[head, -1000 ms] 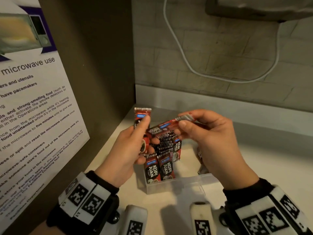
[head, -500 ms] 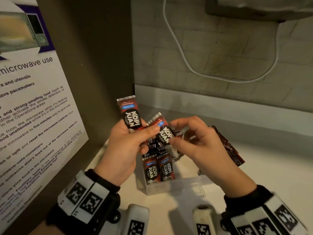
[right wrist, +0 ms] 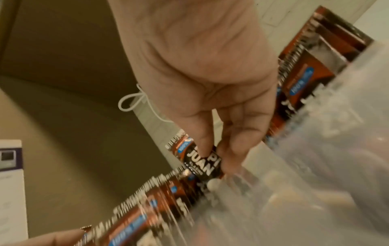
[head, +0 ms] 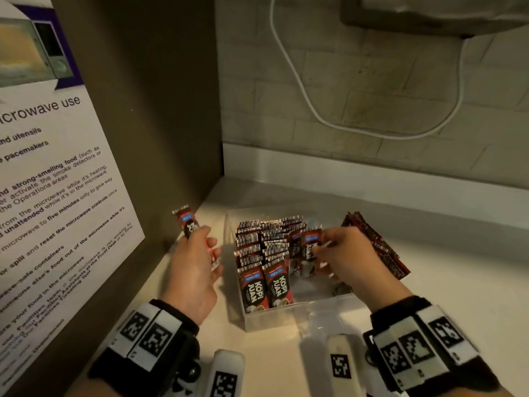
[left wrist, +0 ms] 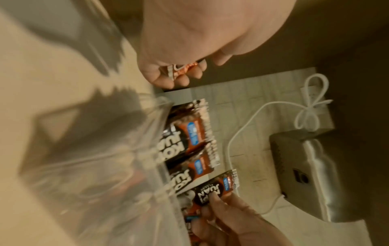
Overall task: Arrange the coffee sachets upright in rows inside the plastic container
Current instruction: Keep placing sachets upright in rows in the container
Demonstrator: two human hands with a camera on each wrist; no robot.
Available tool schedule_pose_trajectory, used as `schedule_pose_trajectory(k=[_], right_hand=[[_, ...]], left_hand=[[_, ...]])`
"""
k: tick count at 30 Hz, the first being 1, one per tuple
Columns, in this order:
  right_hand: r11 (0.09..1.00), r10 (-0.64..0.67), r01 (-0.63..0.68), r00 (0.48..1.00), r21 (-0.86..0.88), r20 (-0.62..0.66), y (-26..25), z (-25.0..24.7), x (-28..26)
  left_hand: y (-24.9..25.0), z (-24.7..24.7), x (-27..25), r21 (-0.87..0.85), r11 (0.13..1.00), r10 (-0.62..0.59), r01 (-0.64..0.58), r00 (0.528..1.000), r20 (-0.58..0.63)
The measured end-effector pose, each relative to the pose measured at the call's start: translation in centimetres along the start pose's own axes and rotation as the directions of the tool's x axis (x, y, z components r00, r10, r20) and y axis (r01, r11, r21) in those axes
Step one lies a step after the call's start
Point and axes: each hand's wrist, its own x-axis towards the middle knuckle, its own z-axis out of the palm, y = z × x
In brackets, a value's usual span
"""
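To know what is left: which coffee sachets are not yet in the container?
The sachet in the left hand, and the loose pile right of the container.

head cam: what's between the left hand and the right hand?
In the head view, the clear plastic container with two rows of upright sachets sits between the left hand and the right hand; each hand holds a sachet.

Tiled wall (head: pixel 400 90), pale counter (head: pixel 429 296), microwave poster (head: pixel 43 167)

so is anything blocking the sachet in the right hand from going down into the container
Nothing visible does. The right hand pinches its sachet upright over the clear container, beside the filled rows of sachets. The space below and nearer the camera looks free. The left hand holds another sachet off to the side.
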Motion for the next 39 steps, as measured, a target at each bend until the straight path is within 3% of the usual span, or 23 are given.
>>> schedule_pose_trajectory(k=[4, 11, 23, 32, 39], right_hand=[[0.998, 0.053, -0.051, 0.997, -0.027, 0.053, 0.9, 1.7, 1.0], [0.996, 0.029, -0.028, 1.0, -0.082, 0.008, 1.4, 2.9, 1.4], [0.988, -0.033, 0.029, 0.999, -0.155, -0.021, 2.1, 3.6, 1.9], [0.988, 0.025, -0.029, 0.999, -0.152, -0.028, 2.1, 3.7, 2.1], [0.992, 0.007, -0.005, 1.0, -0.13, 0.018, 1.9, 3.4, 1.7]], left_hand=[[-1.4, 0.0, 0.2, -0.037, 0.996, -0.087, 0.085, 0.995, -0.039], [-2.1, 0.4, -0.3, -0.059, 0.985, -0.158, 0.162, 0.985, 0.063], [-2.2, 0.7, -1.0, -0.043, 0.983, -0.173, 0.18, 0.977, 0.125], [-2.2, 0.6, -1.2, -0.055, 0.979, -0.188, 0.197, 0.973, 0.137], [-1.9, 0.8, -1.4, -0.046, 0.981, -0.181, 0.19, 0.972, 0.148]])
